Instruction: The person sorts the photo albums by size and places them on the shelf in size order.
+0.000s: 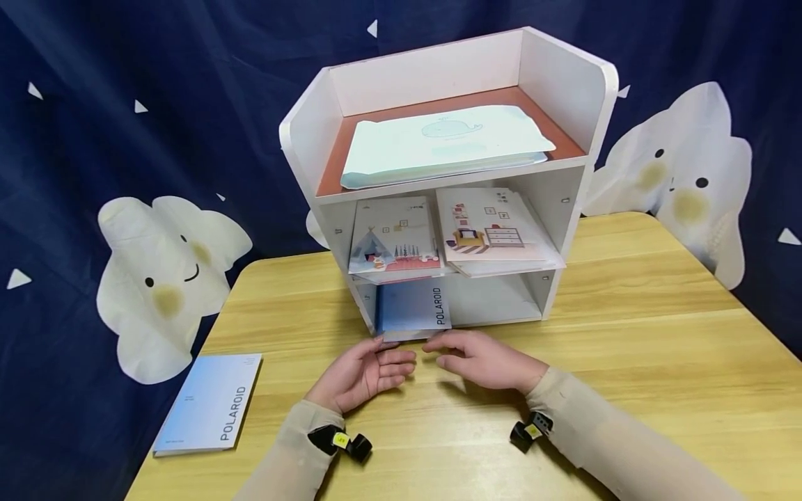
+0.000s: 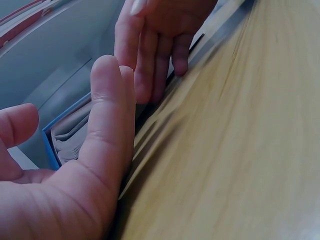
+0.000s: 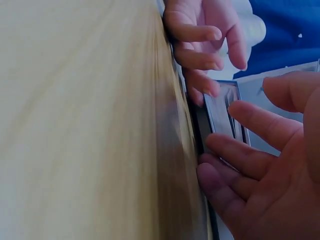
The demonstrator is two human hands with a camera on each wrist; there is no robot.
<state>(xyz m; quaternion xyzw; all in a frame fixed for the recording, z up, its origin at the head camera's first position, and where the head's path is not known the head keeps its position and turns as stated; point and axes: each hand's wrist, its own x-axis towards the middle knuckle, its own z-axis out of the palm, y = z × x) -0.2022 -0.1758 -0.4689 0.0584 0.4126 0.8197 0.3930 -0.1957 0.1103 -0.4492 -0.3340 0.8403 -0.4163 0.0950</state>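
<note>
A blue photo album marked POLAROID (image 1: 407,306) lies flat on the left side of the shelf unit's lowest level. Its near edge is level with the front of the shelf. My left hand (image 1: 362,376) is just in front of that edge, palm turned inward and fingers relaxed. Facing it is my right hand (image 1: 485,358), fingers loosely bent and holding nothing. In the left wrist view the album's page edges (image 2: 72,132) show beyond the left fingers. The right wrist view shows the same album (image 3: 225,107) past the fingertips. Whether any fingertip touches it, I cannot tell.
The white shelf unit (image 1: 567,223) stands at the back of the wooden table (image 1: 658,334). Illustrated booklets (image 1: 397,236) fill its middle level, and a whale-printed packet (image 1: 447,139) lies on top. A second POLAROID album (image 1: 209,400) rests at the table's left. A dark blue curtain (image 1: 188,83) hangs behind.
</note>
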